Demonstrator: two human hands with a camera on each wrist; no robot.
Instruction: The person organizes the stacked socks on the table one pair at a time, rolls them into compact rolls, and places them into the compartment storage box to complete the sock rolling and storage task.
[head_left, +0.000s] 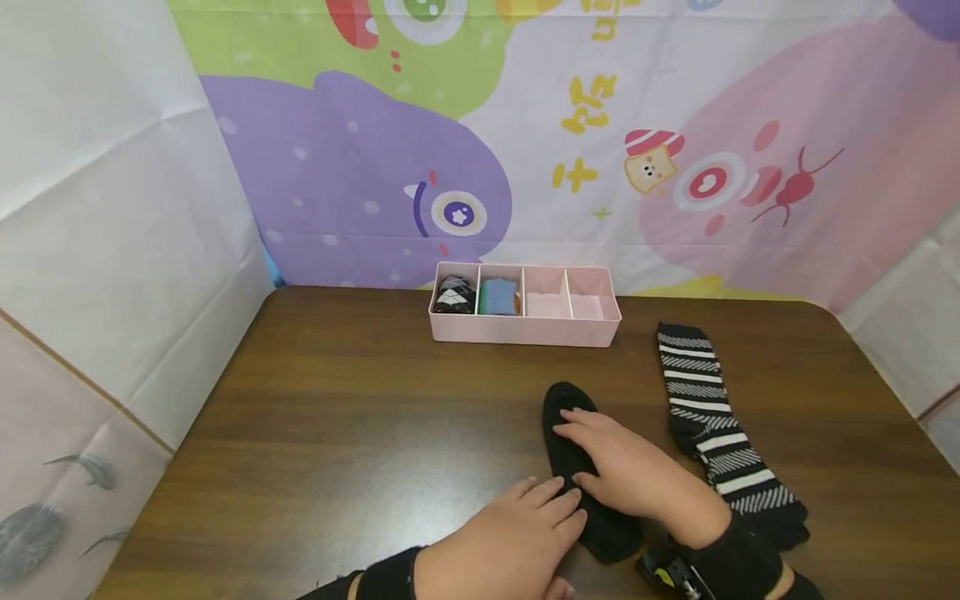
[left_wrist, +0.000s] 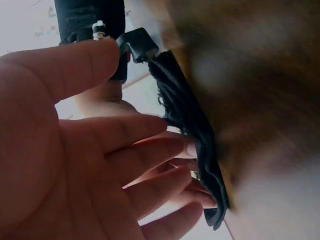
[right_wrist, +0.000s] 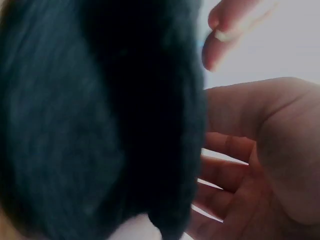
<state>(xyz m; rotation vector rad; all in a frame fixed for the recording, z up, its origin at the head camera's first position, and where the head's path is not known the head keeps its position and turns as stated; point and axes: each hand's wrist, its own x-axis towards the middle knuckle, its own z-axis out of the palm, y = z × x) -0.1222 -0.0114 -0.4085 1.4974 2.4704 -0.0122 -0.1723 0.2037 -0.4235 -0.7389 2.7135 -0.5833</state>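
Note:
A black sock (head_left: 570, 462) lies lengthwise on the table, right of centre in the head view. My right hand (head_left: 630, 467) rests on its upper part, fingers spread and fairly straight. Lower down, my left hand (head_left: 517, 542) touches the sock's left side with extended fingers. In the left wrist view the sock (left_wrist: 192, 130) stands out as a thin dark strip beyond the left palm (left_wrist: 100, 160). Close to the right wrist camera, the black fabric (right_wrist: 65, 110) covers much of the frame and partly hides the right hand's fingers (right_wrist: 225, 172).
A black-and-white striped sock (head_left: 697, 387) lies right of the right hand. At the table's back edge stands a pink divided box (head_left: 517, 332). Its leftmost compartment holds an argyle-patterned bundle (head_left: 454, 296), the adjacent one a blue bundle (head_left: 498, 297). A cartoon-printed cloth (head_left: 360, 183) hangs behind.

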